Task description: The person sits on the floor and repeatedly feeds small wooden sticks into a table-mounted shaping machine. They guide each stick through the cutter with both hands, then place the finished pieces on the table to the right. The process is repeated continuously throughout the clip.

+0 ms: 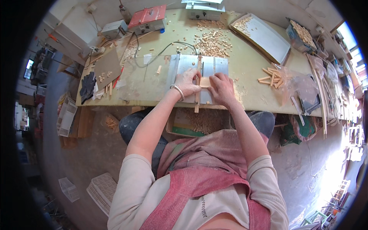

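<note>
A small flat piece of pale wood (pixel 206 82) lies on the silver metal plate (pixel 184 66) of a small table saw at the bench's front edge. My left hand (pixel 188 82), dusty and with a pale bangle at its wrist, is closed at the wood's left end, thumb low and fingertips by the narrow wooden guide strip (pixel 197 104). From the right, my right hand (pixel 222 88) grips the wood's other end with curled fingers. Just beyond the hands, a dark slot (pixel 202 66) runs along the plate. My fingers partly hide the wood's ends.
Small wood blocks (pixel 212 44) are heaped behind the plate. Wooden sticks (pixel 271 78) lie beside a plastic bag at right. A shallow tray (pixel 264 38), a red-topped box (pixel 147 19) and a black cable (pixel 165 49) occupy the back. Dark gloves (pixel 88 86) rest at left.
</note>
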Action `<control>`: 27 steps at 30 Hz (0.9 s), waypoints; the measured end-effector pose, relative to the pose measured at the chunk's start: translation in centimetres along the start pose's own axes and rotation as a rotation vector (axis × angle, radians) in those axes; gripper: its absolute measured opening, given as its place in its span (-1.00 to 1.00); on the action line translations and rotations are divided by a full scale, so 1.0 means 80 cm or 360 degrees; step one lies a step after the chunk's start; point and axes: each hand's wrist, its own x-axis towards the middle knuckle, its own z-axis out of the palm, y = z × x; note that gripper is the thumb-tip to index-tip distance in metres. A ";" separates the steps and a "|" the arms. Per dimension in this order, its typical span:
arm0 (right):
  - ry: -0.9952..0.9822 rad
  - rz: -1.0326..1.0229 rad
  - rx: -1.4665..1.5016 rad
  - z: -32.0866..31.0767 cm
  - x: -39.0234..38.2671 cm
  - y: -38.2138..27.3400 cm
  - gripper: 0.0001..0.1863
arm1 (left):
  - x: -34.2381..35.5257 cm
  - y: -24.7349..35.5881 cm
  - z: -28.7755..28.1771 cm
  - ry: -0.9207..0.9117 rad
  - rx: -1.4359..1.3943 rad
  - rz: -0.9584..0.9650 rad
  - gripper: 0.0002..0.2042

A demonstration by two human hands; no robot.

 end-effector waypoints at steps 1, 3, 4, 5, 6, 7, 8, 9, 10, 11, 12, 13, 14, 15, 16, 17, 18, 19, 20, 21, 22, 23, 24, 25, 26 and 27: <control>0.0003 0.0007 -0.0008 0.001 0.003 0.001 -0.54 | 0.003 -0.001 0.000 0.0003 0.0000 0.0001 -0.53; 0.0007 0.0019 -0.0024 0.000 0.010 0.003 -0.54 | 0.012 -0.007 0.001 0.0007 -0.0013 0.0014 -0.54; -0.0007 0.0030 -0.0017 0.000 0.013 0.003 -0.55 | 0.015 -0.010 0.001 0.0010 -0.0019 0.0019 -0.54; -0.0022 0.0041 -0.0009 -0.001 0.015 0.003 -0.55 | 0.018 -0.013 0.002 0.0014 -0.0014 0.0021 -0.54; -0.0035 0.0052 -0.0003 -0.001 0.018 0.004 -0.55 | 0.021 -0.011 0.000 0.0019 -0.0008 0.0025 -0.54; -0.0031 0.0056 -0.0005 -0.001 0.020 0.005 -0.56 | 0.024 -0.010 -0.001 0.0023 -0.0003 0.0028 -0.54; -0.0027 0.0059 -0.0007 -0.001 0.023 0.007 -0.56 | 0.027 -0.010 -0.003 0.0013 -0.0008 0.0026 -0.54; -0.0023 0.0062 -0.0009 -0.001 0.025 0.007 -0.56 | 0.031 -0.012 -0.004 0.0003 -0.0013 0.0024 -0.54; -0.0024 0.0065 -0.0008 -0.001 0.028 0.008 -0.56 | 0.033 -0.013 -0.005 -0.0006 -0.0018 0.0021 -0.54; -0.0025 0.0068 -0.0006 -0.001 0.030 0.008 -0.56 | 0.035 -0.015 -0.005 0.0027 0.0004 0.0052 -0.54; -0.0024 0.0072 -0.0005 -0.001 0.033 0.008 -0.56 | 0.038 -0.015 -0.005 0.0059 0.0028 0.0085 -0.54; -0.0031 0.0082 -0.0008 -0.001 0.036 0.010 -0.56 | 0.041 -0.016 -0.004 0.0093 0.0051 0.0118 -0.54; -0.0039 0.0091 -0.0012 0.000 0.038 0.013 -0.56 | 0.042 -0.016 -0.004 0.0095 0.0071 0.0117 -0.55; -0.0045 0.0097 -0.0014 0.001 0.041 0.015 -0.56 | 0.044 -0.014 -0.007 0.0100 0.0092 0.0116 -0.55; -0.0032 0.0100 -0.0023 0.003 0.042 0.017 -0.55 | 0.043 -0.011 -0.008 0.0105 0.0114 0.0114 -0.56; -0.0019 0.0102 -0.0032 0.005 0.043 0.019 -0.55 | 0.041 -0.008 -0.008 0.0099 0.0126 0.0110 -0.56; 0.0000 0.0103 -0.0042 0.005 0.044 0.020 -0.55 | 0.039 -0.006 -0.008 0.0095 0.0140 0.0112 -0.56; -0.0006 0.0106 -0.0055 0.004 0.042 0.021 -0.55 | 0.036 -0.003 -0.008 0.0091 0.0155 0.0113 -0.57; -0.0011 0.0109 -0.0068 0.003 0.038 0.022 -0.54 | 0.030 -0.002 -0.008 0.0051 0.0220 0.0140 -0.56; -0.0022 0.0108 -0.0077 0.002 0.033 0.021 -0.54 | 0.020 -0.001 -0.007 0.0012 0.0286 0.0159 -0.55; -0.0010 0.0096 -0.0067 0.000 0.025 0.019 -0.53 | 0.009 -0.001 -0.006 -0.0028 0.0351 0.0178 -0.54; 0.0002 0.0084 -0.0057 -0.002 0.015 0.017 -0.52 | -0.004 -0.002 -0.007 -0.0114 0.0321 0.0209 -0.53; 0.0016 0.0074 -0.0048 -0.005 0.004 0.013 -0.52 | -0.020 0.002 -0.012 -0.0200 0.0292 0.0241 -0.52; 0.0013 0.0054 -0.0039 -0.007 -0.007 0.009 -0.51 | -0.034 0.009 -0.018 -0.0289 0.0258 0.0278 -0.52; 0.0011 0.0034 -0.0029 -0.008 -0.020 0.004 -0.51 | -0.045 0.016 -0.027 -0.0400 0.0153 0.0260 -0.52; 0.0006 0.0010 -0.0016 -0.010 -0.030 -0.002 -0.50 | -0.049 0.011 -0.026 -0.0383 0.0020 0.0236 -0.54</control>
